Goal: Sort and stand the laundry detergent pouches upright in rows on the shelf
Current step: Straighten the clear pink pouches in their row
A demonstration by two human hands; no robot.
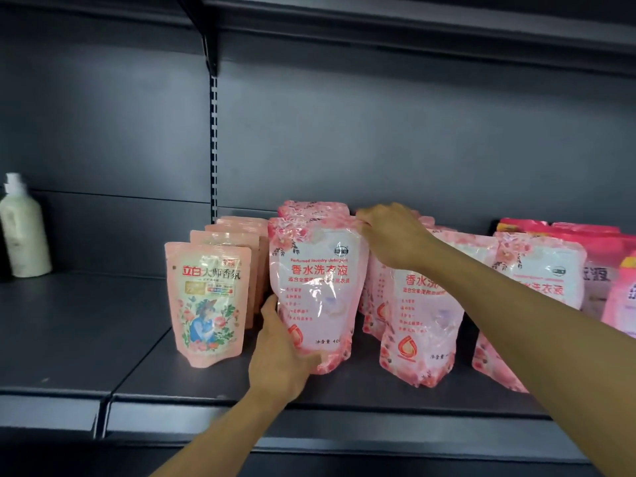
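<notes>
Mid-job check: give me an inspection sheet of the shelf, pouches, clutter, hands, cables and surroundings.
Surface: dark metal shelf, bare at left.
Job's things: front floral pouch upright, held; small peach pouches stand in a row beside it; more floral pouches at right, leaning.
Clutter: white bottle at far left.
Hands: left hand grips the pouch's lower edge; right hand pinches its top corner.
Cables: nothing seen.
Surroundings: upper shelf, slotted upright.

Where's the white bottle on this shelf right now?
In the head view, the white bottle stands at the far left of the shelf against the back panel, well apart from the small pink pouches.
</notes>
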